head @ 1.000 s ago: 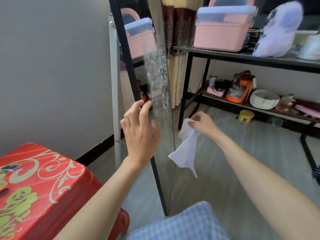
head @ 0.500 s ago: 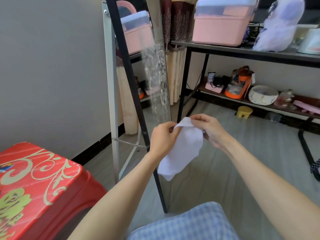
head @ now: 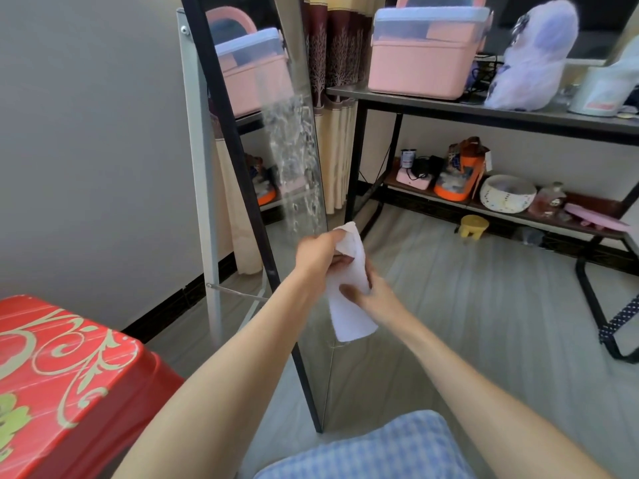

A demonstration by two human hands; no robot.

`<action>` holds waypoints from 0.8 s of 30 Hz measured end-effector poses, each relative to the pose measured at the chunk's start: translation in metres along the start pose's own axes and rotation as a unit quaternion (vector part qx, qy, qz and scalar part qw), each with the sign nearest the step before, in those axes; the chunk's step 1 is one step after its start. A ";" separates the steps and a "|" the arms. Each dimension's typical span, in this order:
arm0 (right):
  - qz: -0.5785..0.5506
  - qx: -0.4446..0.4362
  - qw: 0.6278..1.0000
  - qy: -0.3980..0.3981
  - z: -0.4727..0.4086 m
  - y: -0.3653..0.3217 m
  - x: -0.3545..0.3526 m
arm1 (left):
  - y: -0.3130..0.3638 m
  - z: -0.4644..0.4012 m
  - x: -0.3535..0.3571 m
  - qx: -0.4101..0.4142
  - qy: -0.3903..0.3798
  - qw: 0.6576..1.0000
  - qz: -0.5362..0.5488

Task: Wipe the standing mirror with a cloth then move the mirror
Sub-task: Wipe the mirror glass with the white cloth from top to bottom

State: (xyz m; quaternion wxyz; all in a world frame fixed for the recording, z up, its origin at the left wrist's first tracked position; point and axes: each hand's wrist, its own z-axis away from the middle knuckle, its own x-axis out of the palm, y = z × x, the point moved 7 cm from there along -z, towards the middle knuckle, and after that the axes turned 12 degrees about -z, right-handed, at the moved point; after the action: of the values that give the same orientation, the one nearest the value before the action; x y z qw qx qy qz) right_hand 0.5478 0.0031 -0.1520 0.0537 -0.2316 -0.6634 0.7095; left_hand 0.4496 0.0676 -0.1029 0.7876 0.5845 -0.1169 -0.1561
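The standing mirror [head: 276, 140] leans in a black frame on a white metal stand, seen edge-on, with wet smears and droplets across the middle of its glass. A white cloth [head: 349, 292] hangs folded in front of the mirror's lower half. My left hand [head: 320, 255] grips the cloth's upper end. My right hand [head: 371, 299] holds the cloth lower down, with the thumb across its front. Neither hand touches the mirror.
A red plastic stool [head: 58, 375] with gold patterns stands at the lower left. A black shelf unit [head: 484, 108] on the right carries a pink storage box [head: 425, 53], a fluffy purple item and, lower down, small clutter. A small yellow stool [head: 474, 225] sits on the grey floor.
My left hand left the mirror's frame and took hold of the cloth. Both hands then gathered the cloth from spread wide into a narrow folded strip.
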 end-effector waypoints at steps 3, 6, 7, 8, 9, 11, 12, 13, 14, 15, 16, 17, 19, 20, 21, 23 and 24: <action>0.054 0.000 0.995 0.082 0.002 0.001 -0.017 | 0.012 -0.004 -0.004 0.046 0.048 0.997 -0.032; 0.038 0.006 0.992 0.121 0.002 0.012 -0.044 | 0.031 -0.010 -0.013 0.111 0.127 0.977 -0.131; 0.040 0.014 0.991 0.124 0.002 0.014 -0.052 | 0.037 -0.013 -0.015 0.128 0.143 0.968 -0.164; 0.049 0.026 0.991 0.118 0.002 0.016 -0.060 | 0.041 -0.017 -0.014 0.136 0.146 0.960 -0.196; 0.056 0.039 0.992 0.104 0.001 0.017 -0.065 | 0.041 -0.022 -0.012 0.132 0.137 0.956 -0.224; 0.086 0.062 0.992 0.073 -0.003 0.018 -0.072 | 0.032 -0.032 -0.004 0.118 0.087 0.950 -0.277; 0.115 0.059 0.990 0.059 -0.005 0.016 -0.074 | 0.026 -0.036 0.000 0.121 0.064 0.942 -0.306; 0.152 0.048 0.986 0.043 -0.006 0.011 -0.074 | 0.020 -0.037 0.004 0.131 0.043 0.933 -0.334; 0.197 0.032 0.980 0.021 -0.008 0.006 -0.073 | 0.015 -0.035 0.008 0.145 0.019 0.924 -0.354; 0.251 0.013 0.968 0.000 -0.008 -0.001 -0.070 | 0.011 -0.032 0.013 0.162 -0.010 0.915 -0.369; 0.310 -0.006 0.951 -0.020 -0.008 -0.008 -0.067 | 0.006 -0.028 0.018 0.179 -0.042 0.905 -0.384; 0.355 -0.028 0.934 -0.033 -0.008 -0.016 -0.065 | 0.000 -0.024 0.022 0.193 -0.074 0.895 -0.396; 0.382 -0.089 0.919 -0.030 -0.006 -0.033 -0.064 | -0.010 -0.015 0.029 0.208 -0.124 0.882 -0.405; 0.363 -0.116 0.925 -0.015 -0.007 -0.039 -0.066 | -0.014 -0.011 0.031 0.212 -0.137 0.879 -0.404; 0.324 -0.135 0.937 0.003 -0.008 -0.044 -0.069 | -0.016 -0.009 0.032 0.219 -0.141 0.879 -0.399; 0.234 -0.145 0.961 0.030 -0.007 -0.047 -0.072 | -0.016 -0.003 0.034 0.240 -0.150 0.884 -0.372; 0.194 -0.143 0.970 0.039 -0.005 -0.049 -0.072 | -0.015 -0.001 0.036 0.249 -0.158 0.886 -0.358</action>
State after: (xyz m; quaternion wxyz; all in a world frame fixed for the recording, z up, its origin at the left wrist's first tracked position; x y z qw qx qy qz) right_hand 0.6024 -0.0141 -0.0866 -0.0931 -0.3885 -0.6978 0.5945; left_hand 0.4815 0.0506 -0.1172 0.4781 0.7311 -0.0575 -0.4832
